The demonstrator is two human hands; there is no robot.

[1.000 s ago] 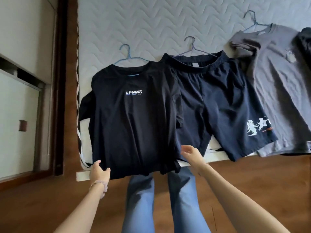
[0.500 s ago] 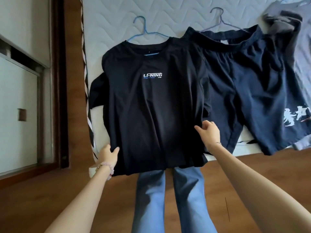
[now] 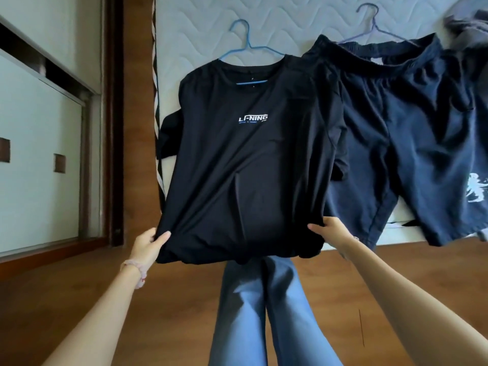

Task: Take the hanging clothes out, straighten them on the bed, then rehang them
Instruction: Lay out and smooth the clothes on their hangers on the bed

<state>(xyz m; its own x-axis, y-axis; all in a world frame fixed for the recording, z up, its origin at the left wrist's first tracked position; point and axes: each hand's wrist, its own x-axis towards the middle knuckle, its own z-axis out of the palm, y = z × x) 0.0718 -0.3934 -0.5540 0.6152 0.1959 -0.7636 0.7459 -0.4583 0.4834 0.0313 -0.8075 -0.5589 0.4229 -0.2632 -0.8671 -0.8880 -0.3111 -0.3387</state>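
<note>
In the head view, a black soft cotton T-shirt with small white letters [image 3: 245, 159] lay on the white quilted bed [image 3: 200, 27]. Its neck sat on a thin blue wire hanger [image 3: 244, 46] further up the bed. Its bottom edge hung out past the near edge of the bed.

The left hand [image 3: 148, 240] pinched one bottom corner of the shirt, thumb on top. The right hand [image 3: 334, 231] gripped the other bottom corner, fingers curled round the cloth. The cloth looked pulled tight between them.

Dark blue shorts with white marks [image 3: 412, 133] lay on the bed beside the shirt, on a pale purple wire hanger [image 3: 375, 25], and the shirt's sleeve lay over them.

The shirt looked light, floppy and easy to crease. It would likely smooth best when held by both bottom corners and pulled gently toward the near edge of the bed. A hard tug might slide it off the hanger.
</note>
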